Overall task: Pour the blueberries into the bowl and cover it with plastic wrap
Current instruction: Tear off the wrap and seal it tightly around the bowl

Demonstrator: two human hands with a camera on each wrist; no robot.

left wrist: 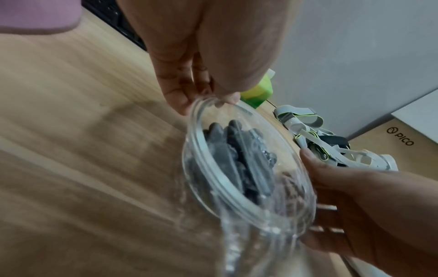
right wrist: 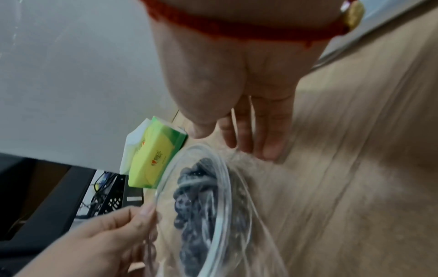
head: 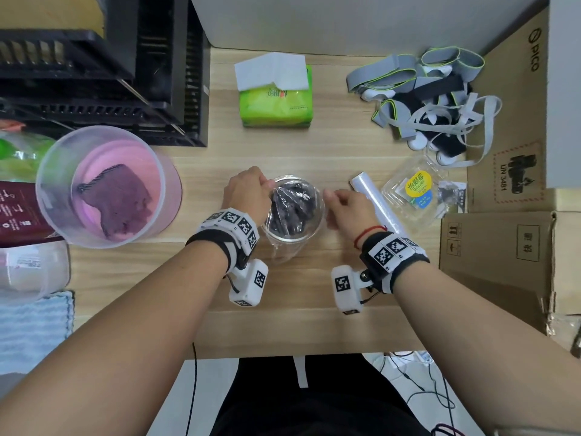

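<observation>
while wrapped, bowl [head: 294, 212] between hands

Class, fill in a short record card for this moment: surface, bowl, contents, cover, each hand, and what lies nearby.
surface: wooden table
bowl: clear glass bowl, upright, between the hands
contents: blueberries inside
cover: plastic wrap over the top, wrinkled
left hand: fingers at the far-left rim, pinching the wrap
right hand: fingers at the right side, on the wrap
nearby: wrap roll, empty clamshell box, green tissue pack
</observation>
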